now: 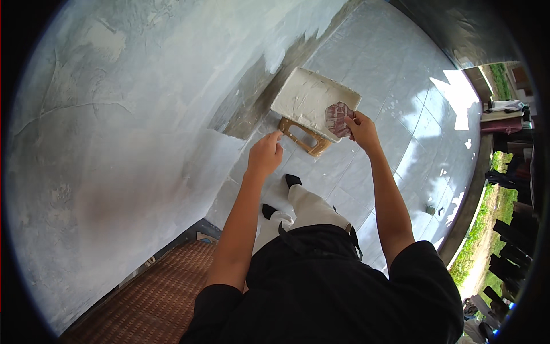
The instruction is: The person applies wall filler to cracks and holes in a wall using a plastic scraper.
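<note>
In my right hand (363, 131) is a flat, many-sided scraper-like piece (339, 118), reddish brown with pale smears. It hangs over the near right corner of a rectangular tray (289, 86) smeared with thick off-white paste (314, 98). A small tan stool (312, 148) with a frame-like opening stands under the tray. My left hand (265, 155) is closed, its fingers curled, with nothing visible in it. From this angle its fingertips appear close to the stool's left corner; whether they touch it I cannot tell.
A grey plastered wall (132, 114) rises on the left, with a darker unfinished patch (245, 103) low down. Grey tiles (366, 183) cover the floor around my feet. A brown woven surface (154, 292) lies at lower left. Hung cloths (504, 117) and grass (470, 246) show at right.
</note>
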Tool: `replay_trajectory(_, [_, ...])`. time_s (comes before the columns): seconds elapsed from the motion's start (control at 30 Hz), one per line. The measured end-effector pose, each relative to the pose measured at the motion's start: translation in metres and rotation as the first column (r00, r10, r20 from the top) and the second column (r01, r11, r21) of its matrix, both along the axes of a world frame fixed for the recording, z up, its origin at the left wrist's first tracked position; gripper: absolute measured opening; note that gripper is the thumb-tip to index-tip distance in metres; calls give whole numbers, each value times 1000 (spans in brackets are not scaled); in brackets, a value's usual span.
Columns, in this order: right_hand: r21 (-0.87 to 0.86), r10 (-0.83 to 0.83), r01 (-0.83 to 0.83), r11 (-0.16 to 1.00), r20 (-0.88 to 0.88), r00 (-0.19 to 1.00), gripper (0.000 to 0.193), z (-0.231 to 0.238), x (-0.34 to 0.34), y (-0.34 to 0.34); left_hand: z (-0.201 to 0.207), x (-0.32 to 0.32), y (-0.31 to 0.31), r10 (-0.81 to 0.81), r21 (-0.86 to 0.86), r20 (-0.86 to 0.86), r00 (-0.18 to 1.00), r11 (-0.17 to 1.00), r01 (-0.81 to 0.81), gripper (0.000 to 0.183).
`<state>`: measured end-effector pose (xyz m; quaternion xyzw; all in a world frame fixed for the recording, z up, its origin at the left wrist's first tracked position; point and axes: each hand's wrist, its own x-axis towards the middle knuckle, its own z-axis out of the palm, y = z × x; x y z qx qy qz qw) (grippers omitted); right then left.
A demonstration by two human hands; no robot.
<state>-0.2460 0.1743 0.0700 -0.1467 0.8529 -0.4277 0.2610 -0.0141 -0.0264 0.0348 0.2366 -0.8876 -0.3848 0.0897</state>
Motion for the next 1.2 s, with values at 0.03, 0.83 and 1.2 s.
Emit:
replay_trajectory(0.03, [53, -2, 4, 999, -41, 999, 23, -13, -1, 4, -11, -9, 7, -5, 11, 10, 1000, 1000, 4, 31])
replay_trajectory(0.83, [491, 443, -333, 805, -123, 888, 17, -181, -74, -83, -171, -89, 13, -70, 400, 472, 879, 906, -143, 37])
replay_trajectory(1.2, [435, 487, -383, 815, -157, 859, 15, -217, -80, -81, -196, -96, 29, -51, 459, 400, 915, 875, -152, 38])
